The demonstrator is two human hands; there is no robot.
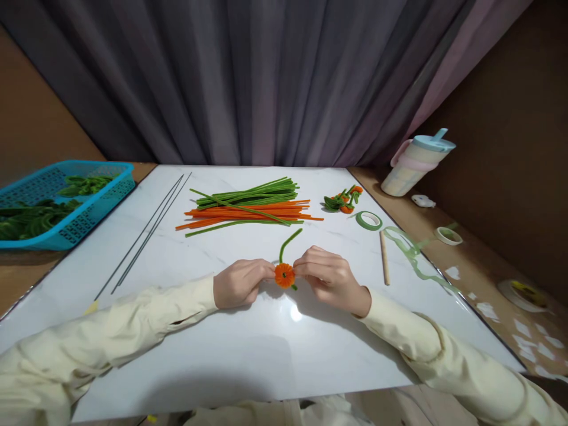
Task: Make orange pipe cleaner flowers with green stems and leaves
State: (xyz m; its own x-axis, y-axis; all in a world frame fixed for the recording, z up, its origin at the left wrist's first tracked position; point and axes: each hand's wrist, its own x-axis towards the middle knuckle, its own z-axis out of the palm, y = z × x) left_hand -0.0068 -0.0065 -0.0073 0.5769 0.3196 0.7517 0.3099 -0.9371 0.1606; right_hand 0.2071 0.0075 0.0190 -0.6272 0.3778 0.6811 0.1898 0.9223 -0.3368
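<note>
Between my hands is an orange pipe-cleaner flower point(284, 275) with a dark centre. A green pipe-cleaner stem point(289, 242) curves up from behind it, and a short green end pokes out below. My left hand point(242, 283) pinches the flower's left edge with thumb and forefinger. On the opposite edge, the fingertips of my right hand point(331, 278) close on the flower. Beyond the hands lie bundles of green pipe cleaners point(261, 194) and orange pipe cleaners point(248, 213). Finished-looking orange flowers with green stems point(344, 200) are heaped to the right.
Thin dark wires point(151, 234) lie on the left of the white board point(213, 355). A blue basket point(75, 234) holds green leaf shapes. Green tape point(368, 220), a wooden stick point(384, 258) and a loose green strip point(410, 251) are at right, near a tumbler point(417, 163) and paper scraps point(488, 310).
</note>
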